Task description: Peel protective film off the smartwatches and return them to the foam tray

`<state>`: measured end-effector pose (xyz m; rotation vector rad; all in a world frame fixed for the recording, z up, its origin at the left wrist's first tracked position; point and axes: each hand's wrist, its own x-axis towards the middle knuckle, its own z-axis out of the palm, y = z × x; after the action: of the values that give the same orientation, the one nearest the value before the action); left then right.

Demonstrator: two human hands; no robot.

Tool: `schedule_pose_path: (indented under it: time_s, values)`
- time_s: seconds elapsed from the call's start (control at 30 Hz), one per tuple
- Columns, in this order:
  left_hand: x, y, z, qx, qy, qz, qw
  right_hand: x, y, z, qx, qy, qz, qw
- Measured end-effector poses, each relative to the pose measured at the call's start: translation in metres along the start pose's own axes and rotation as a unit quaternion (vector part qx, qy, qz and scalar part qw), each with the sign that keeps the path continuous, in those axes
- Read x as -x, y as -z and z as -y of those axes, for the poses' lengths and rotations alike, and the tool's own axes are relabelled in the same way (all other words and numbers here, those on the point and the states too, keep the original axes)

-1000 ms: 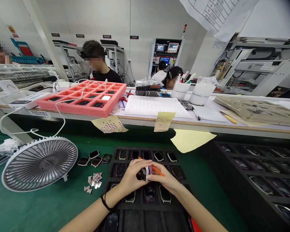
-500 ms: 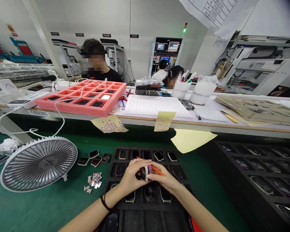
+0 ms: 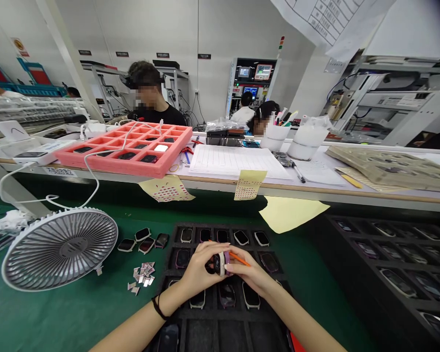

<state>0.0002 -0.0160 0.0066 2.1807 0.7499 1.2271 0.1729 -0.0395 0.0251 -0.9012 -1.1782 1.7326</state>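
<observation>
Over the black foam tray (image 3: 201, 313), both hands meet around a smartwatch body (image 3: 219, 264) with a pale frame and dark face. A purple-framed piece (image 3: 226, 258) sits right against its back; I cannot tell whether the two are joined. My left hand (image 3: 200, 264) is closed round the dark face side, fingers over the top edge. My right hand (image 3: 249, 269) pinches the purple side with thumb and fingertips. It also keeps a thin orange stick (image 3: 239, 259) between its fingers; the stick's tip is hidden. Several watch bodies (image 3: 226, 295) lie in the tray's compartments beneath.
Left of the tray lie loose watch bodies (image 3: 143, 234) and small metallic pieces (image 3: 144, 274). A round fan (image 3: 69, 247) stands farther left. Another black tray (image 3: 399, 264) of watches is at the right. Above runs a shelf with a pink foam tray (image 3: 157, 168) and paper sheets (image 3: 238, 159).
The watch body and purple piece have turned slightly between my fingers, and a little more of the dark face shows. Both hands have stayed almost in place.
</observation>
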Motion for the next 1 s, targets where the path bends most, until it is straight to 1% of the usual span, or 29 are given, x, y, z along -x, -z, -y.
schedule_pose_path:
  time_s: [0.13,0.2,0.27,0.33,0.4,0.47,0.53,0.6,0.67,0.7,0.77,0.8,0.87,0.93,1.0]
  values:
    - [0.0,0.0,0.001,0.003,0.001,-0.003,1.0,-0.001,0.002,0.002,0.035,0.026,0.023,0.999]
    - [-0.001,0.001,0.001,0.009,0.0,-0.012,1.0,-0.002,0.007,0.003,0.033,0.042,0.013,0.998]
    - [-0.001,0.001,0.002,0.011,0.004,-0.021,1.0,-0.004,0.014,0.004,0.025,0.074,-0.037,0.996]
    - [-0.001,0.001,0.003,0.01,0.012,-0.022,1.0,-0.007,0.022,0.004,0.036,0.114,-0.11,0.987]
    - [-0.001,0.001,0.004,0.006,0.016,-0.016,1.0,-0.01,0.03,0.001,0.082,0.138,-0.168,0.973]
    - [0.0,0.001,0.004,0.0,0.016,-0.012,1.0,-0.013,0.035,-0.003,0.169,0.149,-0.196,0.954]
    - [0.001,0.0,0.005,-0.004,0.015,-0.007,1.0,-0.014,0.037,-0.007,0.278,0.159,-0.2,0.926]
    - [0.001,0.0,0.005,-0.003,0.015,-0.007,1.0,-0.016,0.037,-0.011,0.372,0.172,-0.19,0.892]
    - [0.001,0.0,0.005,-0.001,0.016,-0.007,1.0,-0.017,0.036,-0.013,0.427,0.182,-0.176,0.868]
    - [0.001,0.0,0.005,0.0,0.017,-0.007,1.0,-0.017,0.036,-0.013,0.438,0.186,-0.174,0.862]
    - [0.001,0.0,0.005,-0.003,0.029,-0.006,1.0,-0.016,0.035,-0.011,0.424,0.196,-0.183,0.865]
    - [0.001,0.0,0.005,-0.004,0.042,-0.005,0.999,-0.014,0.034,-0.01,0.398,0.201,-0.19,0.874]
    - [0.001,0.0,0.006,-0.002,0.083,-0.002,0.997,-0.01,0.032,-0.007,0.308,0.218,-0.197,0.905]
    - [0.001,0.0,0.007,0.001,0.124,0.001,0.992,-0.005,0.029,-0.004,0.198,0.24,-0.187,0.932]
    - [0.001,0.0,0.008,0.0,0.148,0.005,0.989,-0.001,0.025,-0.003,0.116,0.256,-0.166,0.945]
